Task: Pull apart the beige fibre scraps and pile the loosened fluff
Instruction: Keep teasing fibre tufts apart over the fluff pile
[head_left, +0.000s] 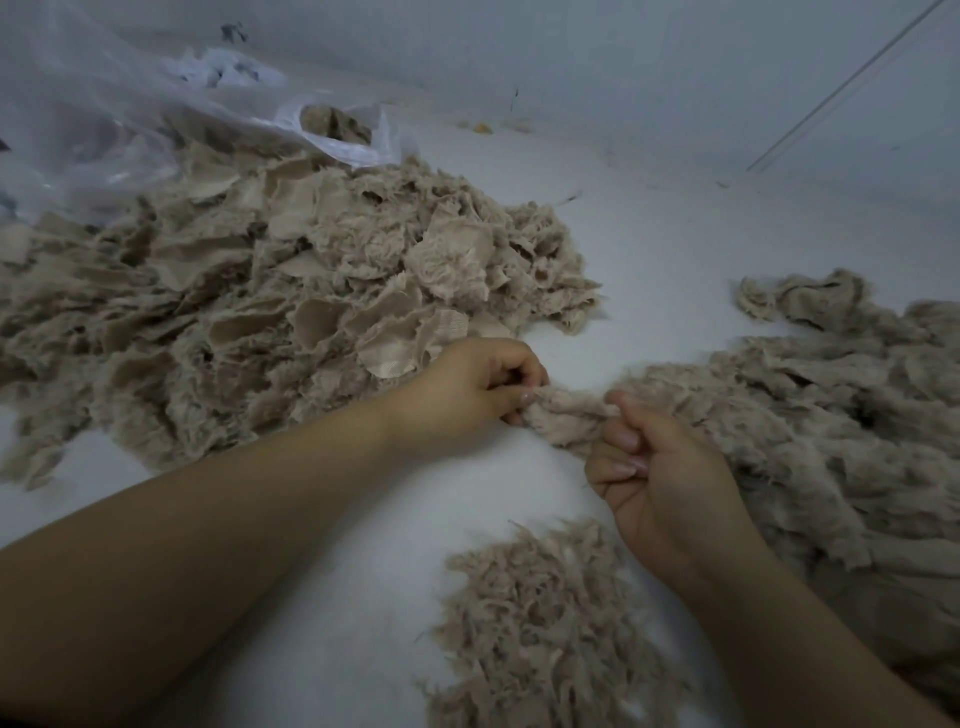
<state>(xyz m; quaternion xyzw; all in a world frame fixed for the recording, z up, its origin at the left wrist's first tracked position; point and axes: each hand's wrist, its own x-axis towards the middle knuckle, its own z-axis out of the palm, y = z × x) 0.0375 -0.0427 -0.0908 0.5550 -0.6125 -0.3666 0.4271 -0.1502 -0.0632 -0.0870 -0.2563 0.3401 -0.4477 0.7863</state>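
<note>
A beige fibre scrap (563, 415) is stretched between my two hands just above the white surface. My left hand (467, 387) pinches its left end with curled fingers. My right hand (654, 467) grips its right end, fingers curled inward. A large heap of beige scraps (291, 291) lies to the left and behind my left hand. A small pile of loosened fluff (545, 623) sits in front, below my right hand. A wide spread of beige fibre (831, 441) lies on the right, touching my right hand.
A clear plastic bag (130, 114) with more scraps inside lies at the back left. The white surface (649, 234) meets a white wall at the back. Small crumbs (483, 127) lie near the wall.
</note>
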